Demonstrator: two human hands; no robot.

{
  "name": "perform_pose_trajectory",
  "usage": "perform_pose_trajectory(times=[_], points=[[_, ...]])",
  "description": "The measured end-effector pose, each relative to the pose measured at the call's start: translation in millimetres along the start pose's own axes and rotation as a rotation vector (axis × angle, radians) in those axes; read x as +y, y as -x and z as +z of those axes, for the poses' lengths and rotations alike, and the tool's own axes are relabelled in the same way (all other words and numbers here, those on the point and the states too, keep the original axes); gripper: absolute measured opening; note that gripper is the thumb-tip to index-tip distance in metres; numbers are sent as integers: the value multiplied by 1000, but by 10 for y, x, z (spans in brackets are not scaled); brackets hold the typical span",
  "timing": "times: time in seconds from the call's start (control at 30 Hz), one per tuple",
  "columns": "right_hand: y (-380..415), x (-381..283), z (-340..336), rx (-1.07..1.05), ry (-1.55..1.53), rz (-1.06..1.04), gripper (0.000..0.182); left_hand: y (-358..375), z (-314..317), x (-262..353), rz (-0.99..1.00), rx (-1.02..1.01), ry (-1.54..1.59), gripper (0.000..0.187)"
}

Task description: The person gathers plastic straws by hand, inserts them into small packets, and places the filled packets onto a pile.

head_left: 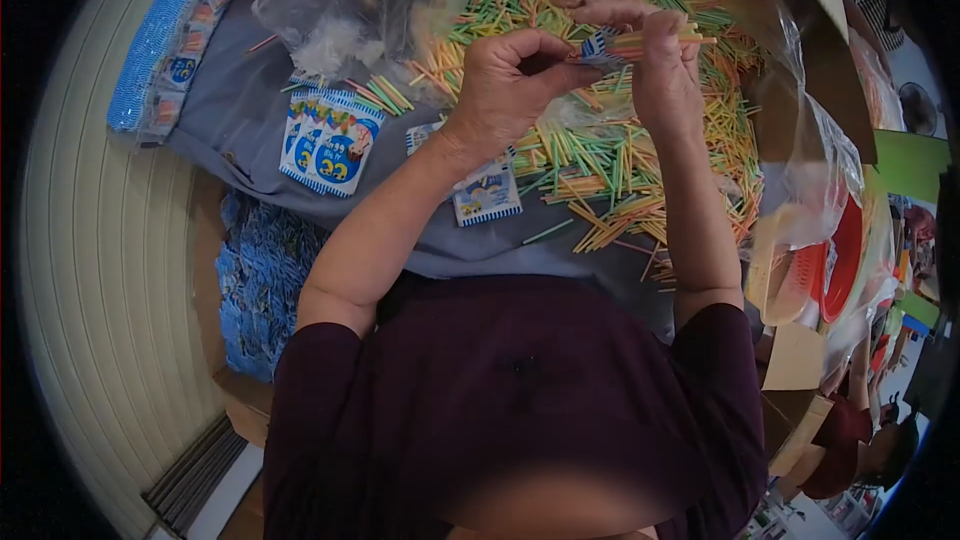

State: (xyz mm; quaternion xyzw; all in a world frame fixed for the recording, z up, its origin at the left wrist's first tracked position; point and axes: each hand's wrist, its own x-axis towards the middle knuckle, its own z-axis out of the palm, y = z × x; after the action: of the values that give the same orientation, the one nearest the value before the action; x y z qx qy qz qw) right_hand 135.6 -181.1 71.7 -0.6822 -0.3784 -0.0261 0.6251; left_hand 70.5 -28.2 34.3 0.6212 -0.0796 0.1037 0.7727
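My left hand (510,85) pinches the open end of a small blue-and-white packet (598,46) between thumb and fingers. On the other side, my right hand (662,55) holds several thin coloured sticks (690,39), their near ends at the packet's mouth. Beneath both hands spreads a large pile of orange, yellow and green sticks (610,160). Several printed packets (340,158) lie overlapped on the grey cloth to the left. Another packet (487,195) lies below my left wrist.
Clear plastic bags (340,10) lie at the upper left, near a blue bundle (165,60). A box of blue wrappers (262,280) stands lower left. Red and cream baskets (843,258) stand right, beside cardboard (797,355). A person (850,450) is at the lower right.
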Motion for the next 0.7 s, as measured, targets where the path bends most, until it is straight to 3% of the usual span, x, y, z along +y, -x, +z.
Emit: perform_pose_trajectory(times=[0.03, 0.17, 0.3, 0.47, 0.53, 0.6, 0.67, 0.7], points=[[-4, 45, -21, 18, -35, -55, 63, -25, 15, -32, 0, -2, 1, 14], [-18, 40, -133, -127, 19, 37, 59, -122, 76, -108, -20, -62, 77, 16], [-117, 0, -94, 7, -82, 33, 57, -283, 90, -168, -50, -147, 156, 18], [-96, -100, 8, 142, -203, 95, 63, -338, 172, -262, -23, -93, 183, 14], [31, 66, -48, -102, 26, 226, 55, -297, 155, -310, 18, -122, 208, 13], [40, 98, -41, -48, 48, 113, 51, -274, 135, -301, 6, -119, 370, 13], [21, 25, -44, 252, 43, -42, 44, -283, 62, -249, 24, -75, 297, 12], [59, 18, -71, 119, 183, -31, 38, -286, 19, -189, 40, -37, 222, 12]])
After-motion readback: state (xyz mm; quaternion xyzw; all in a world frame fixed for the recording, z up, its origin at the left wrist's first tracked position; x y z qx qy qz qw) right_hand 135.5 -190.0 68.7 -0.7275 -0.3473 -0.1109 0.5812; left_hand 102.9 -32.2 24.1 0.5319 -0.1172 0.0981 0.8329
